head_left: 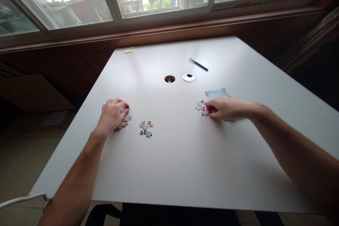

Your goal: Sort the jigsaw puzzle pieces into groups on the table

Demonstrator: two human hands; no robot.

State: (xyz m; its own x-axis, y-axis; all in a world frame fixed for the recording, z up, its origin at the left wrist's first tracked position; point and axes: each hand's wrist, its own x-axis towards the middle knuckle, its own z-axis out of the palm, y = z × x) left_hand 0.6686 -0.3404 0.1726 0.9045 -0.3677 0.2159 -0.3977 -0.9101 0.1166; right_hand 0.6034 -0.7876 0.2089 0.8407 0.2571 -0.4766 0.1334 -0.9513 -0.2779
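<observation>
My left hand [112, 113] curls over a heap of jigsaw puzzle pieces [124, 122] on the left of the white table. Its fingers and thumb are bent round part of the heap, and some pieces show between them. On the right, my right hand [221, 108] is closed in a pinch at the edge of a second group of puzzle pieces [200, 107]. Its fingertips meet at a puzzle piece, mostly hidden by the fingers. Several more puzzle pieces [146, 129] lie just right of my left hand.
A blue printed card or packet [215, 93] lies behind my right hand. Farther back are a black pen [199, 64], a round cable hole [170, 79] and its metal cover [189, 77]. A yellow sticky note [129, 50] is at the far left edge of the table [172, 169].
</observation>
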